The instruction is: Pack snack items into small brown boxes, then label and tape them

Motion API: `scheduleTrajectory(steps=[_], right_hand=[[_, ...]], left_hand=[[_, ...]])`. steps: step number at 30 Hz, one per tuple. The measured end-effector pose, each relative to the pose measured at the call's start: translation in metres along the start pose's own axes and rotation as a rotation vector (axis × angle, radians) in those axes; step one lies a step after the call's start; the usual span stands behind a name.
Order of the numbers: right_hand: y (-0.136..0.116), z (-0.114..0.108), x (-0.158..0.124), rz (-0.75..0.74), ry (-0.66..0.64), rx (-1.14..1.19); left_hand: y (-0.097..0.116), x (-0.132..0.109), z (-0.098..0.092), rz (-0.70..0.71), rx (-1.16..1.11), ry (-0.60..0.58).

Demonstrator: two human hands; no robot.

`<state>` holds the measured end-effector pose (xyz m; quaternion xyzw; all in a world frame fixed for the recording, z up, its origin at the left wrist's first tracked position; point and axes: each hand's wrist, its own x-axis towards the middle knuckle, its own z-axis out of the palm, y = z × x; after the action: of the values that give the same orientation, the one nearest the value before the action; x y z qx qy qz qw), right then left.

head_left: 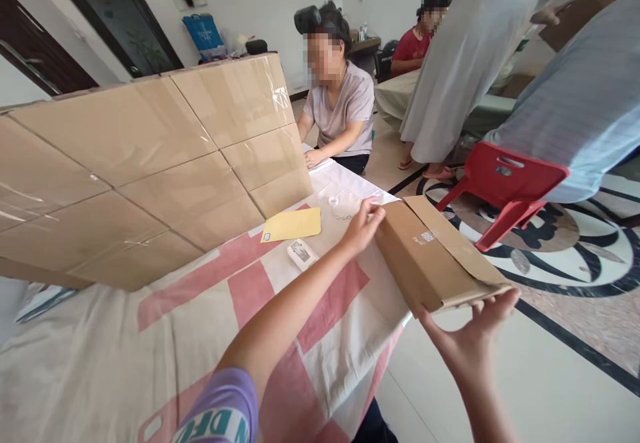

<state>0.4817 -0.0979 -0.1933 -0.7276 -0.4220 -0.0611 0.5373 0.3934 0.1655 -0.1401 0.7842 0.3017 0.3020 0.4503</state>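
Observation:
A flat brown cardboard box with a small printed label lies at the right edge of the table, its top flap slightly raised along a seam. My left hand has its fingers closed at the box's far left corner. At the near end, my right hand grips the box, thumb on one corner and fingers toward the other; part of those fingers is hidden. Left of the box, a small white box with a picture and a yellow sheet lie on the cloth.
Stacked taped cartons form a wall on the left of the table, covered by a pink and beige cloth. Across it sits a person. A red plastic chair and standing people are at the right.

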Motion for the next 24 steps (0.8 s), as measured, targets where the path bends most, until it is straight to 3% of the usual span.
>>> scheduleTrajectory(steps=[3,7,10,13,16,19,21,24], right_hand=[[0.008,0.016,0.025,0.033,-0.019,-0.067],[0.021,0.057,0.087,0.041,-0.092,-0.093],[0.026,0.105,0.139,-0.01,-0.17,-0.06],[0.023,0.166,0.185,-0.098,-0.231,-0.022],[0.007,0.233,0.219,-0.112,-0.285,0.005],[-0.016,0.287,0.243,-0.054,-0.35,0.061],[-0.029,0.305,0.255,-0.026,-0.43,0.104],[-0.039,0.297,0.26,-0.032,-0.502,0.122]], left_hand=[[-0.019,0.035,-0.036,-0.122,0.254,0.037],[-0.05,0.065,-0.075,-0.268,0.555,-0.095],[-0.064,0.062,-0.089,-0.253,0.691,-0.212],[-0.065,0.043,-0.097,-0.18,0.757,-0.284],[-0.054,0.016,-0.109,-0.099,0.773,-0.29],[-0.036,-0.027,-0.135,-0.011,0.766,-0.193],[-0.026,-0.073,-0.164,0.023,0.751,-0.084],[-0.031,-0.178,-0.227,0.022,0.676,0.224]])
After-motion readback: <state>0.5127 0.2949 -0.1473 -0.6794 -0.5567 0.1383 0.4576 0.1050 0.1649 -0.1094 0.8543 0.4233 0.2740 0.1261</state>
